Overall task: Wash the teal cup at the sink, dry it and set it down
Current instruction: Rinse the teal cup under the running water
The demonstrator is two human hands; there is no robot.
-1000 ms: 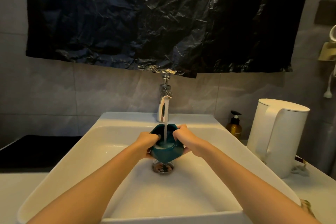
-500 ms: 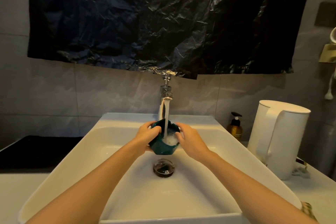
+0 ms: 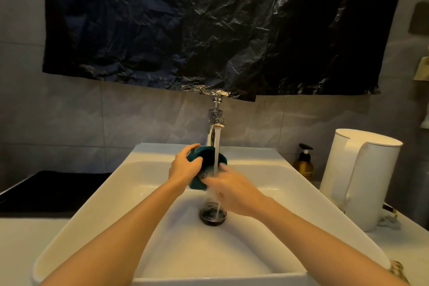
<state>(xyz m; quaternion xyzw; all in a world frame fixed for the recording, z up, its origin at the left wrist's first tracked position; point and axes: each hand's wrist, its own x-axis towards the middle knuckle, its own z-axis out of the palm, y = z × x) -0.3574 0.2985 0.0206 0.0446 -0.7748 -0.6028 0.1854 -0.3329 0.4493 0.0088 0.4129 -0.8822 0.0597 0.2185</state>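
Grey tiled wall (image 3: 116, 123) rises beyond the fingers (image 3: 190, 150); a crumpled black plastic sheet (image 3: 209, 25) hangs on it well above them; left of the fingers a dark flat surface (image 3: 51, 190) adjoins the white counter (image 3: 23, 239); to their right stand a white kettle (image 3: 362, 176) and an amber pump bottle (image 3: 303, 165); the light is dim, warm.

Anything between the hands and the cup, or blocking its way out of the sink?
Nothing visible. The left hand grips the cup by its side and the right hand touches its mouth under the running tap. A kettle and soap bottle stand on the right counter, outside the sink.
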